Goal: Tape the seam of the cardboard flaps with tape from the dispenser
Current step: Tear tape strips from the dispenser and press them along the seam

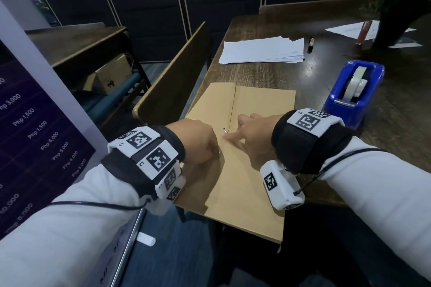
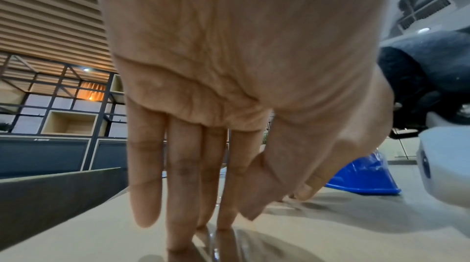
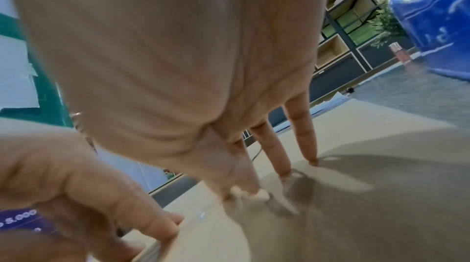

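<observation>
Flat brown cardboard flaps lie on the dark wooden table, their seam running away from me. Both hands are on the near part of the seam. My left hand presses straight fingers down onto a strip of clear tape on the cardboard. Just right of it, my right hand rests straight fingertips on the cardboard. The blue tape dispenser stands to the right, also seen as the dispenser and the dispenser.
A stack of white paper and a marker lie beyond the cardboard. A potted plant stands at the far right. A wooden chair back rises at the table's left edge. The cardboard overhangs the near table edge.
</observation>
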Motion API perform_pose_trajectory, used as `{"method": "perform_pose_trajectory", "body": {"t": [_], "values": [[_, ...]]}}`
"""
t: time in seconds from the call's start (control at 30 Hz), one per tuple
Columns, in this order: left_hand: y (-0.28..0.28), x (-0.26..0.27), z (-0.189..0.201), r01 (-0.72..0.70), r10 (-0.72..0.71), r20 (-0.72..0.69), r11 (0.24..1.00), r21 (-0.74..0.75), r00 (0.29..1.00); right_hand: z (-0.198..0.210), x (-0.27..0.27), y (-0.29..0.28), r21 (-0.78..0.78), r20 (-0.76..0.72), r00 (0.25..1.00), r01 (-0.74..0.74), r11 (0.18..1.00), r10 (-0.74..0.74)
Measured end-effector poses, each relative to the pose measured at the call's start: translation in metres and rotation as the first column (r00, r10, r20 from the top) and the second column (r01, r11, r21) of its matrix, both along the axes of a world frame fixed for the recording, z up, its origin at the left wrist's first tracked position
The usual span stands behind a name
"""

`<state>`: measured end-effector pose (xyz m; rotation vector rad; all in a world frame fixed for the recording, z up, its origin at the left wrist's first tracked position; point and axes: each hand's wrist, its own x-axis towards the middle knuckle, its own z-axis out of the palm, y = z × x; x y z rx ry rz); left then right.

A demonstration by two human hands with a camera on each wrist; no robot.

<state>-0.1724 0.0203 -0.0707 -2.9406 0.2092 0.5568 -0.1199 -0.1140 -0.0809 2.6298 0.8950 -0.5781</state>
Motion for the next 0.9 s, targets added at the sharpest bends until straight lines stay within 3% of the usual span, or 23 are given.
{"method": "perform_pose_trajectory", "body": {"t": [0.2, 0.4, 0.5, 0.6, 0.7, 0.9], "values": [[-0.002, 0.0, -0.003, 0.051, -0.051, 0.01, 0.997, 0.063, 0.999, 0.01, 0.0, 0.003, -0.084, 0.02, 0.998, -0.059, 0.995, 0.061], [-0.006, 0.0, -0.006, 0.066, -0.067, 0.0, 0.988, 0.142, 0.998, 0.01, 0.0, -0.008, 0.044, -0.031, 0.997, -0.068, 0.997, 0.07], [-0.008, 0.002, -0.006, 0.083, -0.084, -0.001, 0.983, 0.162, 0.996, 0.01, -0.002, -0.008, 0.036, -0.035, 0.997, -0.063, 0.997, 0.064], [-0.009, 0.006, -0.005, 0.048, -0.048, 0.002, 0.99, 0.134, 0.999, 0.009, -0.001, -0.002, 0.033, -0.041, 0.997, -0.066, 0.997, 0.068], [-0.005, 0.008, -0.009, 0.004, -0.005, 0.015, 0.997, 0.071, 1.0, 0.013, -0.005, -0.002, -0.066, -0.009, 0.994, -0.109, 0.992, 0.109], [-0.001, 0.008, -0.01, -0.022, 0.023, -0.022, 0.999, 0.039, 0.999, 0.018, -0.005, -0.002, -0.038, -0.023, 0.989, -0.144, 0.989, 0.143]]}}
